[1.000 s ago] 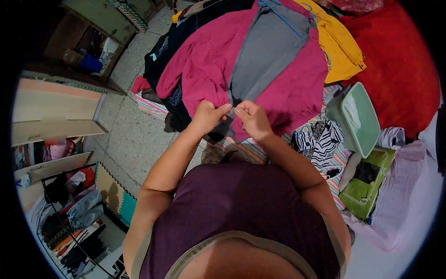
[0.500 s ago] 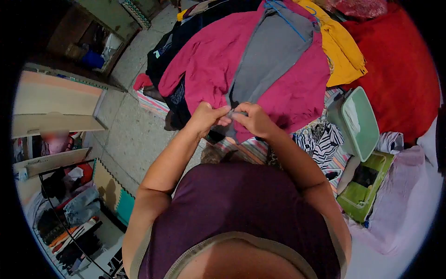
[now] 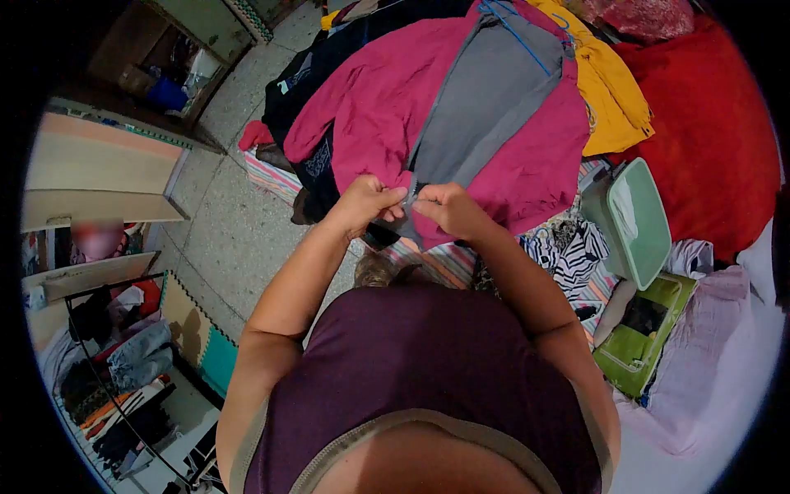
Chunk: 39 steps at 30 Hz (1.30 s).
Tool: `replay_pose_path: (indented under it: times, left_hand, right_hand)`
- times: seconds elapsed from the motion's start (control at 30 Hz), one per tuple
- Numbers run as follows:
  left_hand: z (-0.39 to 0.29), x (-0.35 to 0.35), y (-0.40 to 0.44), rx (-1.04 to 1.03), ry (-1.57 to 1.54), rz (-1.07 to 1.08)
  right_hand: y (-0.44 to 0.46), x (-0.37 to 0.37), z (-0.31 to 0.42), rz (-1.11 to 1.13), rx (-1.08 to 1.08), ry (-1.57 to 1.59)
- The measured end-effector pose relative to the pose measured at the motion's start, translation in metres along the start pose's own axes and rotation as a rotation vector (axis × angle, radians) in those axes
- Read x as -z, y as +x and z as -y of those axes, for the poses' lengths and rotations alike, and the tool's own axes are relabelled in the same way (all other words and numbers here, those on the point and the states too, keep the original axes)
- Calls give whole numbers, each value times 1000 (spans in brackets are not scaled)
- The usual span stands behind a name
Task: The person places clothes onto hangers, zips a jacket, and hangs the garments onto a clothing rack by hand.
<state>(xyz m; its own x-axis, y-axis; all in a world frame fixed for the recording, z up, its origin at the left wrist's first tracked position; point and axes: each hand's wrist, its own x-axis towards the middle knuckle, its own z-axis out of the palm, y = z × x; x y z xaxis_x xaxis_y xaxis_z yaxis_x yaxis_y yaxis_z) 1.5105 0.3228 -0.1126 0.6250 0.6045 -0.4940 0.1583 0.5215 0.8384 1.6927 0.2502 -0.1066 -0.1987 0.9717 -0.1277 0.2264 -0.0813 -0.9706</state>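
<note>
So I'm standing here watching someone in a purple top (image 3: 436, 354) bent over a pink jacket (image 3: 374, 99), which is laid out on a heap of clothes right in front of them, grey lining (image 3: 481, 107) showing down the middle and a blue hanger (image 3: 520, 43) lying across it near the top. Both hands are down at the hem end of the front opening, just beside each other. Left hand (image 3: 368, 206) has thumb and fingers pressed together on the edge of the opening; right hand (image 3: 450, 210) is pinching the other edge between thumb and forefinger, around the bottom of the zip. That bit's tiny, so can't tell if the two zip halves are joined. Dark clothes (image 3: 300, 103) poke out on the left of the jacket, a yellow garment (image 3: 613, 90) on the right, then a big red cloth (image 3: 708, 140). Nearer the right arm there's zebra-striped fabric (image 3: 578, 262), a pale green tub (image 3: 652, 239) tipped on its side and a green bag (image 3: 629, 358).
</note>
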Motion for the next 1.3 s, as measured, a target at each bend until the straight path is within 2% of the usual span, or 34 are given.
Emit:
replay_pose_path:
  times: [0.27, 0.37, 0.47, 0.57, 0.67, 0.77, 0.87, 0.97, 1.07, 1.17, 1.27, 1.3]
  left_hand:
    - [-8, 2, -3, -31, 407, 0]
    - [-8, 0, -7, -166, 557, -4]
    - [-9, 3, -10, -192, 538, 72]
    - [-4, 8, -7, -176, 443, 107]
    - [-20, 2, -15, -53, 373, 113]
    - [-6, 2, -7, -49, 170, 83]
    - [-3, -4, -5, 48, -15, 43]
    - [7, -10, -4, 10, -62, -24]
    - [9, -2, -8, 26, 138, -42]
    - [9, 2, -14, -6, 321, -21]
    - [21, 6, -15, -135, 427, 22]
    - [22, 4, -16, -181, 427, 2]
  right_hand:
    - [-3, -3, 0, 9, -63, 16]
    - [-4, -8, -5, -86, -151, 146]
    - [-2, -11, -10, -172, -78, 87]
    - [-4, -15, -3, -198, -214, 127]
    - [-3, -20, -11, -249, -206, 208]
    - [1, -14, -10, -241, -161, 174]
    - [0, -13, 0, -240, -143, 195]
    - [-1, -14, 0, -209, -86, 42]
    - [4, -13, -29, -123, -82, 31]
    - [7, -7, -15, -44, -460, 446]
    - [16, -4, -31, 229, -511, 580]
    - [17, -5, -27, 240, -503, 620]
